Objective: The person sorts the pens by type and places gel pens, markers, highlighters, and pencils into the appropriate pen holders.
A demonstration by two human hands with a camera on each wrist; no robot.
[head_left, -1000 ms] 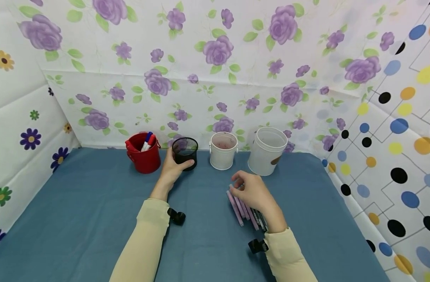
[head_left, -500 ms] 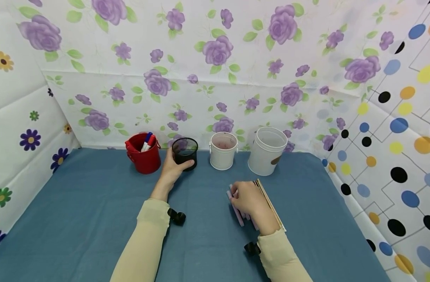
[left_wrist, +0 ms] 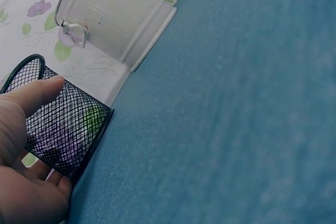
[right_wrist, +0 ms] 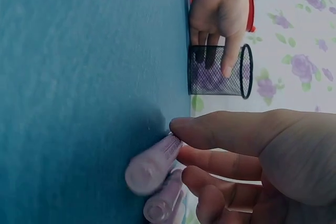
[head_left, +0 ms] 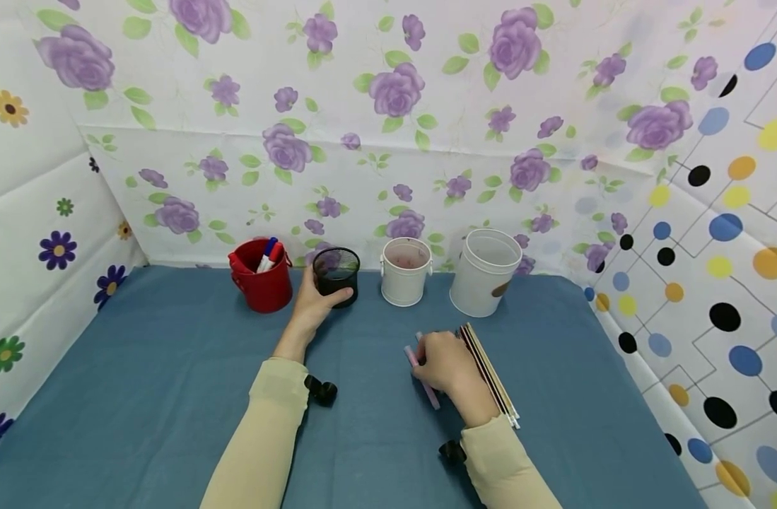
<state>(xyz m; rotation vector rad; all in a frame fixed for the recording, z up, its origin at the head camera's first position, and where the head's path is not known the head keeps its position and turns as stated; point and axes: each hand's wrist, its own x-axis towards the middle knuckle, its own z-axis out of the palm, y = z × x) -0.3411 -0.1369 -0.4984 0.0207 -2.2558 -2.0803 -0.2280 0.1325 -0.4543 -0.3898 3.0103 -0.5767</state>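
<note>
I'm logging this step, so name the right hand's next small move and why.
The right hand should probably pinch the leftmost lilac pen and lift it: its fingers are right at that pen, and the left hand holds the black mesh cup upright.

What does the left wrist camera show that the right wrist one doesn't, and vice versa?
Only the left wrist view clearly shows a white handled bucket. Only the right wrist view shows the right hand, the purple pens and part of a red bucket. Both share the blue cloth, flowered backdrop and left hand holding the mesh cup.
</note>
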